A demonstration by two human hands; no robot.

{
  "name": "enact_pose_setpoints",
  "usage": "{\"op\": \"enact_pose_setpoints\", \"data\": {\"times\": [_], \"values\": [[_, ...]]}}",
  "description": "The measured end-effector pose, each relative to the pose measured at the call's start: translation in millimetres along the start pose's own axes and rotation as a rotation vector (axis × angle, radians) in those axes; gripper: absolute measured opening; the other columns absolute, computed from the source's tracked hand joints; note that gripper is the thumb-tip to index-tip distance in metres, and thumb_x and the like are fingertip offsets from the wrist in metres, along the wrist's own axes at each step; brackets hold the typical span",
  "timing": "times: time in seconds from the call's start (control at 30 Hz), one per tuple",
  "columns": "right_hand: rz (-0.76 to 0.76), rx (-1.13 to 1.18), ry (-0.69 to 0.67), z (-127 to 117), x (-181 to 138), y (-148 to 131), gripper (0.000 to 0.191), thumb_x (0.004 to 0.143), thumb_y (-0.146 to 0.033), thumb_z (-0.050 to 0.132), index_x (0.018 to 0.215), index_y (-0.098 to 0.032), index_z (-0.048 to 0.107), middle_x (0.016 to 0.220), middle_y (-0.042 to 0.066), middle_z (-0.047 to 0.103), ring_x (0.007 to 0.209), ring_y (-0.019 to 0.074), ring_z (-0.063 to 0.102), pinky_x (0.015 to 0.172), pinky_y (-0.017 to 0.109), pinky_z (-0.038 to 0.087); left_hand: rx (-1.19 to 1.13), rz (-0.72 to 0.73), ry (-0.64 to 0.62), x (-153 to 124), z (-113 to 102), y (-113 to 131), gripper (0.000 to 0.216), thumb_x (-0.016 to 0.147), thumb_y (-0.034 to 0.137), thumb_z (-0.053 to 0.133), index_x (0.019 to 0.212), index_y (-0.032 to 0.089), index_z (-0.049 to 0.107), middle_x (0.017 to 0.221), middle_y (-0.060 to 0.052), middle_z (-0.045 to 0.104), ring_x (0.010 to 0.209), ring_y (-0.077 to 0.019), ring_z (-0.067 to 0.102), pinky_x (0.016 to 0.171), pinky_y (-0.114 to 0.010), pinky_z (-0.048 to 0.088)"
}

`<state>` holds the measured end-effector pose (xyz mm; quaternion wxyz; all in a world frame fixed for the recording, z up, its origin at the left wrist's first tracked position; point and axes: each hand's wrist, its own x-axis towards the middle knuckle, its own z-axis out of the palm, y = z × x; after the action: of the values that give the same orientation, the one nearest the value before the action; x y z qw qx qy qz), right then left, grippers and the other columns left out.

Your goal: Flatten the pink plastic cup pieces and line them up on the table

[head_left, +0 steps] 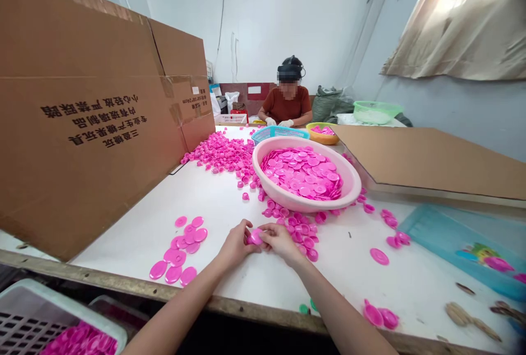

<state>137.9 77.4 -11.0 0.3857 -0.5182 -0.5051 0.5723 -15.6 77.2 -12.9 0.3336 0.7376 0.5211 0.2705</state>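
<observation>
My left hand (236,244) and my right hand (280,241) meet over the white table (230,201), both pinched on one small pink plastic piece (255,236) held between them. Just beyond my fingers lies a heap of pink caps (302,230). Left of my left hand, several flat pink oval discs (181,251) lie in a loose group. A pink basin (347,190) full of pink discs stands behind the heap.
A large open cardboard box (82,125) lies along the left. A flat cardboard sheet (431,160) and a blue tray (452,234) sit right. Across the table a person (287,104) in gloves works beside blue (279,132) and yellow (322,133) baskets. A white crate (33,316) with pink parts stands below left.
</observation>
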Motion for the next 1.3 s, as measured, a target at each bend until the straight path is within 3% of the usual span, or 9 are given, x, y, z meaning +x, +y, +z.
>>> {"op": "enact_pose_setpoints", "data": {"times": [0.13, 0.33, 0.53, 0.63, 0.77, 1.0, 1.17, 1.3], "values": [[0.012, -0.128, 0.013, 15.3, 6.5, 2.8, 0.012, 0.069, -0.019, 0.056, 0.079, -0.013, 0.056, 0.054, -0.001, 0.056, 0.046, 0.009, 0.053, 0.04, 0.018, 0.042, -0.022, 0.004, 0.036, -0.2, -0.1, -1.8, 0.053, 0.054, 0.039, 0.069, 0.096, 0.02, 0.042, 0.07, 0.004, 0.055, 0.06, -0.0104, 0.051, 0.054, -0.021, 0.035], [0.155, -0.275, -0.037, 16.7, 12.8, -3.6, 0.012, 0.071, -0.021, 0.053, 0.081, -0.014, 0.051, 0.047, -0.002, 0.054, 0.038, 0.01, 0.052, 0.033, 0.018, 0.041, -0.125, -0.009, -0.017, -4.1, -2.6, -3.2, 0.057, 0.051, 0.037, 0.071, 0.097, 0.02, 0.039, 0.07, 0.004, 0.055, 0.057, -0.0093, 0.052, 0.048, -0.018, 0.035], [0.17, -0.266, -0.052, 20.3, 14.6, -8.6, 0.012, 0.07, -0.021, 0.053, 0.079, -0.015, 0.048, 0.05, -0.001, 0.055, 0.04, 0.0124, 0.055, 0.034, 0.02, 0.043, -0.126, 0.015, -0.056, -5.6, -10.5, -6.1, 0.055, 0.055, 0.037, 0.068, 0.1, 0.019, 0.041, 0.071, 0.002, 0.057, 0.058, -0.0095, 0.052, 0.049, -0.019, 0.036], [0.167, -0.207, -0.042, 21.0, 15.3, -5.9, 0.012, 0.07, -0.02, 0.054, 0.076, -0.016, 0.046, 0.051, -0.001, 0.055, 0.041, 0.0125, 0.056, 0.035, 0.02, 0.044, -0.06, -0.077, -0.124, 10.3, -18.3, -5.7, 0.042, 0.066, 0.045, 0.056, 0.096, 0.018, 0.046, 0.071, 0.0, 0.059, 0.059, -0.0116, 0.055, 0.052, -0.021, 0.038], [0.165, -0.065, -0.065, 18.7, 16.5, 1.1, 0.015, 0.07, -0.02, 0.057, 0.072, -0.015, 0.044, 0.055, 0.0, 0.058, 0.045, 0.0125, 0.058, 0.04, 0.02, 0.046, 0.199, -0.222, 0.02, 39.8, -12.9, 2.0, 0.04, 0.083, 0.046, 0.026, 0.081, 0.015, 0.051, 0.073, -0.006, 0.059, 0.07, -0.0178, 0.056, 0.062, -0.028, 0.037], [0.196, 0.079, -0.188, 3.8, 14.6, 1.8, 0.02, 0.068, -0.02, 0.063, 0.079, -0.011, 0.049, 0.064, 0.004, 0.062, 0.06, 0.0131, 0.063, 0.055, 0.021, 0.051, 0.532, -0.211, 0.206, 47.9, 14.5, 10.8, 0.023, 0.083, 0.028, 0.031, 0.089, 0.016, 0.049, 0.091, -0.009, 0.053, 0.086, -0.0217, 0.047, 0.07, -0.031, 0.032], [0.22, -0.119, -0.146, -2.6, 22.3, 5.4, 0.041, 0.065, -0.013, 0.063, 0.098, -0.015, 0.038, 0.05, -0.003, 0.057, 0.046, 0.0145, 0.06, 0.042, 0.022, 0.047, 0.528, -0.156, 0.228, 40.8, 18.4, 10.9, 0.026, 0.086, 0.029, 0.025, 0.092, 0.018, 0.049, 0.089, -0.006, 0.054, 0.082, -0.0189, 0.046, 0.068, -0.029, 0.031], [0.181, -0.192, -0.191, -1.5, 23.5, 7.0, 0.031, 0.071, -0.015, 0.057, 0.096, -0.015, 0.039, 0.05, -0.002, 0.058, 0.046, 0.013, 0.059, 0.043, 0.02, 0.046, 0.455, -0.165, 0.245, 42.1, 16.3, 9.1, 0.027, 0.086, 0.028, 0.025, 0.095, 0.02, 0.049, 0.084, -0.004, 0.057, 0.081, -0.0177, 0.048, 0.067, -0.027, 0.031]]}}
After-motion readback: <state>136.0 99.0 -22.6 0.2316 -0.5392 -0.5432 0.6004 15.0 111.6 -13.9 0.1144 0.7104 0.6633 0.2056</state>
